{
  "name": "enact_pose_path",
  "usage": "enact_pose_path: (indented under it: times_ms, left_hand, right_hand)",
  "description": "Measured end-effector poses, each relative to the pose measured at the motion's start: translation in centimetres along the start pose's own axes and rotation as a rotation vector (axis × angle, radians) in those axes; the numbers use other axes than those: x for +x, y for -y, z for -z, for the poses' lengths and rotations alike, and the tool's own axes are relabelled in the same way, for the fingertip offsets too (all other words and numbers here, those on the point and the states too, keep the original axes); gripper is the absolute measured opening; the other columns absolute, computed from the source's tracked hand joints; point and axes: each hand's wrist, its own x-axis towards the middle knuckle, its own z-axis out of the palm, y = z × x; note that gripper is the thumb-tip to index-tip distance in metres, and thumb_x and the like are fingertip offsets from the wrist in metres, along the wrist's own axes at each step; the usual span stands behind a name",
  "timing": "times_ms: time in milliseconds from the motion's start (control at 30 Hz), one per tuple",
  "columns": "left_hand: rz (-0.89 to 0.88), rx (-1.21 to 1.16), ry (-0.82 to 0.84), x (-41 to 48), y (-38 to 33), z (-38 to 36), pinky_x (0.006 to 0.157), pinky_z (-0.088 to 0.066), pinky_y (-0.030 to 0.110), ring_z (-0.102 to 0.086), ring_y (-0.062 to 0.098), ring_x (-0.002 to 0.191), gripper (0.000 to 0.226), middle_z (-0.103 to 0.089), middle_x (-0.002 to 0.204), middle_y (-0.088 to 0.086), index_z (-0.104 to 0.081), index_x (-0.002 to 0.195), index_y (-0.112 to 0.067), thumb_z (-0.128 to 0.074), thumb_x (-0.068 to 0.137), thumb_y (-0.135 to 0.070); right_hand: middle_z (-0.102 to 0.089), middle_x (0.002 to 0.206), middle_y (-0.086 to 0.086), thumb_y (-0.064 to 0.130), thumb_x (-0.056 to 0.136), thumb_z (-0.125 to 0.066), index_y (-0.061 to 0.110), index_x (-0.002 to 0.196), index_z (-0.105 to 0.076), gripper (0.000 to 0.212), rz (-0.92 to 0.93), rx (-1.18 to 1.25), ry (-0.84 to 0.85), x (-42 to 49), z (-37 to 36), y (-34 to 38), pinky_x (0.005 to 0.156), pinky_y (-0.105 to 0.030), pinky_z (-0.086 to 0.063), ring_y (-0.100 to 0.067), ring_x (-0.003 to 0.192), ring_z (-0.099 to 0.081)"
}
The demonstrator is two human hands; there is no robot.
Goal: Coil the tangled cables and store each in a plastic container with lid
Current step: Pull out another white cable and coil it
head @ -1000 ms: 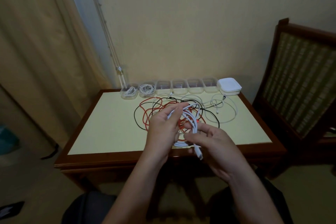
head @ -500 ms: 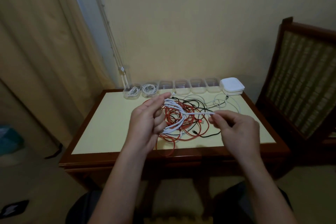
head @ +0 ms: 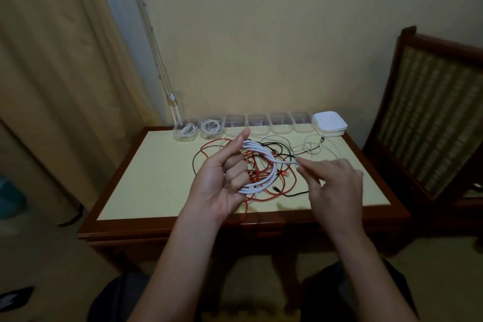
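Note:
My left hand holds a coil of white cable above the table, its loops wrapped round my curled fingers with the thumb raised. My right hand pinches the free end of that cable at its fingertips, just right of the coil. Below them a tangle of red cable, black cable and thin white cable lies on the table. Several clear plastic containers stand in a row at the table's back edge; the left two containers hold coiled white cables.
A stack of white lids sits at the right end of the container row. A wooden chair stands close to the table's right side. A curtain hangs at the left, and the wall is right behind the table.
My left hand has turned palm-up with the coil looped round its fingers. My right hand has drawn the cable's end to the right, then in closer to the coil.

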Motion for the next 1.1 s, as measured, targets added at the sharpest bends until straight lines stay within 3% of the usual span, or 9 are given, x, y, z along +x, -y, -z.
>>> enact_pose_path:
  times_ms: [67, 167, 333, 533, 600, 667, 733, 933, 1100]
  left_hand:
    - [0.023, -0.045, 0.016, 0.1, 0.1, -0.1, 0.029, -0.008, 0.017, -0.004, 0.007, 0.039, 0.019, -0.013, 0.047, -0.010, -0.071, 0.100, -0.011, -0.056, 0.088, -0.011]
    - [0.033, -0.062, 0.019, 0.4, 0.2, -0.2, 0.028, -0.010, 0.019, -0.004, 0.008, 0.038, 0.018, -0.021, 0.041, -0.009, -0.070, 0.100, -0.012, -0.056, 0.088, -0.012]
    - [-0.005, -0.056, -0.019, 0.6, 0.3, -0.5, 0.028, -0.009, 0.018, -0.003, 0.008, 0.039, 0.017, -0.022, 0.039, -0.008, -0.069, 0.099, -0.011, -0.057, 0.086, -0.011]
    - [-0.010, -0.108, -0.041, 1.1, 1.1, -0.3, 0.028, -0.010, 0.016, -0.005, 0.009, 0.035, 0.014, -0.020, 0.038, -0.006, -0.069, 0.095, -0.010, -0.060, 0.085, -0.012]
    - [-0.052, -0.086, -0.077, 1.1, 1.3, -0.5, 0.029, -0.014, 0.013, -0.011, 0.009, 0.028, 0.012, -0.018, 0.040, -0.007, -0.069, 0.093, -0.010, -0.062, 0.083, -0.012]
    - [-0.108, -0.028, -0.129, 1.1, 1.5, -0.7, 0.033, -0.035, 0.015, -0.017, 0.006, 0.026, 0.010, -0.017, 0.041, -0.008, -0.069, 0.093, -0.011, -0.064, 0.085, -0.013]
    - [-0.170, 0.046, -0.188, 1.3, 1.6, -0.6, 0.043, -0.050, 0.021, -0.024, 0.005, 0.030, 0.011, -0.017, 0.044, -0.008, -0.070, 0.099, -0.009, -0.066, 0.090, -0.014]
    - [-0.454, 0.258, -0.320, 1.1, 2.6, -0.2, 0.040, -0.039, 0.019, -0.026, 0.008, 0.037, 0.022, -0.022, 0.047, -0.005, -0.071, 0.113, -0.004, -0.066, 0.095, -0.017]
    - [-0.415, 0.365, -0.250, 1.2, 3.1, -0.1, 0.039, -0.038, 0.018, -0.035, 0.008, 0.036, 0.024, -0.035, 0.053, 0.000, -0.070, 0.114, -0.004, -0.056, 0.101, -0.019]
  right_hand:
    - [-0.072, 0.086, 0.008, 0.019, 0.089, -0.077, 0.024, 0.114, -0.076, 0.026, -0.011, 0.122, 0.018, 0.0, 0.0, 0.7, 0.076, -0.029, -0.050, -0.008, 0.079, -0.062]
    - [-0.068, 0.086, 0.021, 0.013, 0.090, -0.074, 0.022, 0.103, -0.077, 0.016, -0.088, 0.297, 0.038, -0.3, -0.1, 1.7, 0.071, -0.005, -0.049, 0.009, 0.081, -0.065]
    - [-0.078, 0.088, -0.002, 0.003, 0.092, -0.069, 0.013, 0.101, -0.075, 0.014, -0.548, 0.850, 0.130, -0.4, 0.1, 3.6, 0.077, -0.026, -0.062, -0.011, 0.085, -0.075]
    - [-0.072, 0.104, -0.019, -0.007, 0.086, -0.059, -0.004, 0.106, -0.064, 0.021, -0.919, 1.763, 0.175, -0.3, -0.2, 5.7, 0.076, -0.027, -0.062, -0.022, 0.093, -0.074]
    - [-0.073, 0.101, -0.018, -0.007, 0.088, -0.056, -0.003, 0.104, -0.066, 0.019, -0.938, 1.808, 0.259, -0.5, -0.4, 5.9, 0.072, -0.027, -0.062, -0.021, 0.088, -0.074]
    - [-0.074, 0.094, -0.011, -0.002, 0.085, -0.057, 0.005, 0.095, -0.074, 0.021, -0.895, 1.729, 0.420, -0.9, -0.4, 6.3, 0.068, -0.028, -0.059, -0.016, 0.079, -0.071]
    - [-0.072, 0.090, -0.002, 0.007, 0.084, -0.059, 0.014, 0.095, -0.079, 0.024, -0.837, 1.624, 0.557, -1.2, -0.3, 6.6, 0.062, -0.025, -0.043, -0.009, 0.067, -0.058]
    - [-0.069, 0.095, -0.004, 0.025, 0.096, -0.058, 0.010, 0.110, -0.076, 0.028, -0.859, 1.625, 0.629, -1.4, 0.2, 7.4, 0.060, -0.029, -0.039, -0.012, 0.064, -0.051]
    - [-0.063, 0.082, -0.001, 0.013, 0.100, -0.052, 0.005, 0.118, -0.069, 0.026, -0.791, 1.531, 0.504, -0.8, 0.7, 6.8, 0.060, -0.028, -0.036, -0.009, 0.061, -0.044]
